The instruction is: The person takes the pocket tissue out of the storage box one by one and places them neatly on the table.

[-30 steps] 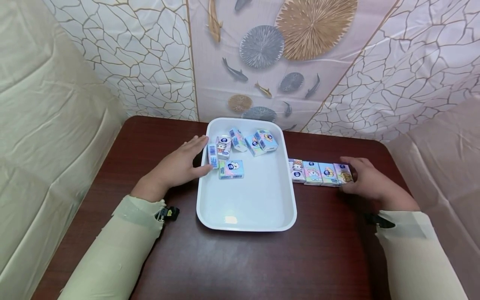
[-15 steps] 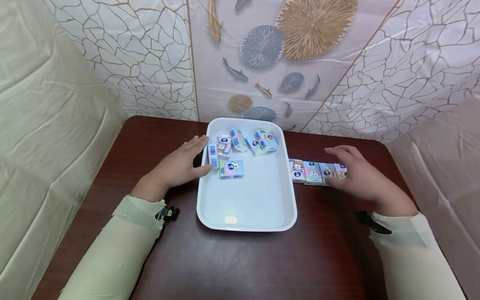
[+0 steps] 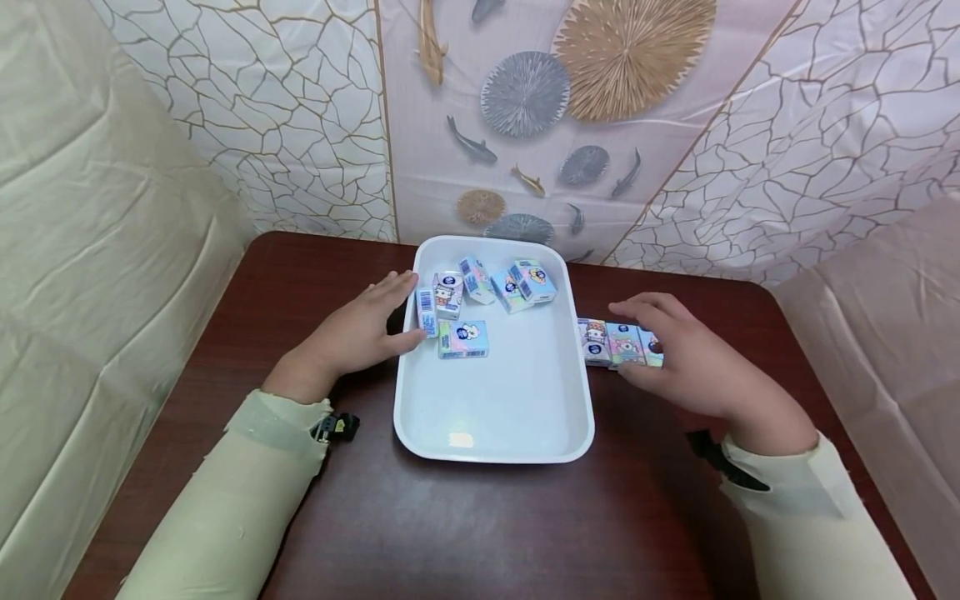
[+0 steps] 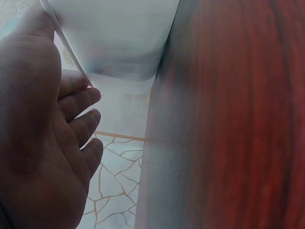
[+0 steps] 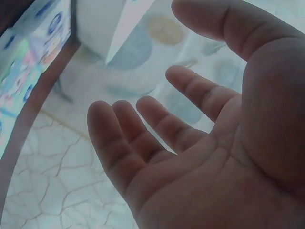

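My left hand [image 3: 356, 325] rests at the left rim of a white tray [image 3: 495, 408], thumb over the rim and fingers loosely extended along it. In the left wrist view its fingertips [image 4: 90, 95] lie against the tray's outer side. Several small pastel packets with cartoon prints and barcodes lie scattered in the tray's far half, one packet [image 3: 463, 339] nearest the thumb. Right of the tray a row of similar packets [image 3: 624, 343] lies side by side on the table. My right hand [image 3: 693, 358] hovers over the row's right part, hiding it, with fingers spread and nothing held.
The dark brown table [image 3: 480, 533] has a rounded far edge against a patterned cloth backdrop [image 3: 517, 183]. Pale cloth walls [image 3: 90, 250] stand at both sides. The row's left end meets the tray's right rim.
My right hand has moved left along the row from its right end, covering more of the packets there. The left hand and the tray stay where they were.
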Available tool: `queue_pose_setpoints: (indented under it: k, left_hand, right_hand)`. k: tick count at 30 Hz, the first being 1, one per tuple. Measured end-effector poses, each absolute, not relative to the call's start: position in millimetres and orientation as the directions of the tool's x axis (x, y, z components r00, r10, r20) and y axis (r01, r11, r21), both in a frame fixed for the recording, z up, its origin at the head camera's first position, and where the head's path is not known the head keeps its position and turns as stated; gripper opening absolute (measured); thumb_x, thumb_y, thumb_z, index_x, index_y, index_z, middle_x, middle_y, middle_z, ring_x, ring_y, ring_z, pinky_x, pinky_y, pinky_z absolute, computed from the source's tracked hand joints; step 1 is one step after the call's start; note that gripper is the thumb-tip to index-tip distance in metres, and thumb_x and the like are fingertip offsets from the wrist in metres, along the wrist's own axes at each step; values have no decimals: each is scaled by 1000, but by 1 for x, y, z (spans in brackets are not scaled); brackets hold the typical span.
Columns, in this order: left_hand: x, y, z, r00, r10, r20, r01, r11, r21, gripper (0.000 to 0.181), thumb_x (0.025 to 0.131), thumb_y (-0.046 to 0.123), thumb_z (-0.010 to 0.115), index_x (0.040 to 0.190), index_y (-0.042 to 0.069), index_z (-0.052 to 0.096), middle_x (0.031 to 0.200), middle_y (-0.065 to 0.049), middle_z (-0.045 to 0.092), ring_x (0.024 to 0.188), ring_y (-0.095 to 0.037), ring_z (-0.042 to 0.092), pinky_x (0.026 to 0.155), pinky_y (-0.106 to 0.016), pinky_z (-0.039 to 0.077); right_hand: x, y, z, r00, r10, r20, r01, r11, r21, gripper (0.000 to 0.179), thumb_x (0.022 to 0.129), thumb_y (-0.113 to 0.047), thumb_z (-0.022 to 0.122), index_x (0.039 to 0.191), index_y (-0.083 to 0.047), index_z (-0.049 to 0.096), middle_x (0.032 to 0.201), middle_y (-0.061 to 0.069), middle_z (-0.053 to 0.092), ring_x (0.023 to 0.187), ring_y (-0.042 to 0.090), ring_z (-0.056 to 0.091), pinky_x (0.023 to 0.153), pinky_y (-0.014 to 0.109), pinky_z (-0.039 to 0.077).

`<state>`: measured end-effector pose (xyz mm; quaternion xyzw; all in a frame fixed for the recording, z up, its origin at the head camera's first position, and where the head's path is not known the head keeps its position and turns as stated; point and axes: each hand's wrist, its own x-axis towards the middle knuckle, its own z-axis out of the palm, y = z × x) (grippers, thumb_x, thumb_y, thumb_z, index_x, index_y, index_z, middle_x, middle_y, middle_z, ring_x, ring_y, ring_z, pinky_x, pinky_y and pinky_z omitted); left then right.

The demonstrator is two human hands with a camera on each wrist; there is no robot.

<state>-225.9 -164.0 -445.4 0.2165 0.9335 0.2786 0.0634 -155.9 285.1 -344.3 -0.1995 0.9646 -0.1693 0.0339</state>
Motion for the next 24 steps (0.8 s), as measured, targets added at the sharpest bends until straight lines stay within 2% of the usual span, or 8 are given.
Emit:
queue_pose_setpoints:
  k: [4, 6, 13, 19, 24]
  left_hand:
    - [-225, -164, -445, -899, 439, -1, 366, 751, 550, 97, 97, 68, 60, 170, 23, 16, 178, 1, 15, 166, -23, 9, 135, -48, 13]
    - [-225, -164, -445, -899, 437, -5, 363, 752, 550, 97, 97, 68, 59, 170, 23, 16, 178, 2, 14, 166, -23, 8, 135, -48, 13]
    - [-225, -163, -444, -901, 433, -10, 357, 757, 547, 97, 97, 68, 60, 170, 23, 16, 178, 1, 15, 166, -21, 7, 135, -48, 12]
    - [-225, -163, -444, -901, 433, -15, 356, 759, 545, 97, 97, 69, 59, 170, 23, 15, 178, 3, 13, 166, -21, 7, 135, -47, 12]
    - [-225, -163, -444, -900, 436, -5, 362, 755, 546, 97, 97, 68, 59, 170, 23, 16, 178, 1, 15, 166, -23, 8, 135, -48, 13]
  right_hand:
    - [-152, 273, -344, -905, -425, 37, -413, 851, -325, 63, 89, -22, 83, 147, -23, 57, 152, 2, 46, 121, 21, 54, 95, 43, 54]
    - [-150, 268, -343, -897, -438, 54, -432, 847, -311, 58, 89, -22, 83, 142, -24, 59, 148, 0, 49, 119, 17, 55, 93, 41, 55]
    - [-151, 247, -338, -878, -471, 87, -473, 825, -308, 47, 91, -22, 81, 132, -18, 59, 137, 1, 55, 116, 17, 56, 94, 42, 56]
    - [-153, 230, -333, -886, -460, 59, -452, 831, -323, 50, 91, -25, 81, 136, -15, 60, 136, 2, 56, 118, 18, 57, 99, 43, 56]
    - [-157, 217, -333, -887, -461, 22, -441, 832, -336, 53, 92, -27, 80, 139, -15, 60, 138, 4, 57, 120, 25, 61, 101, 46, 56]
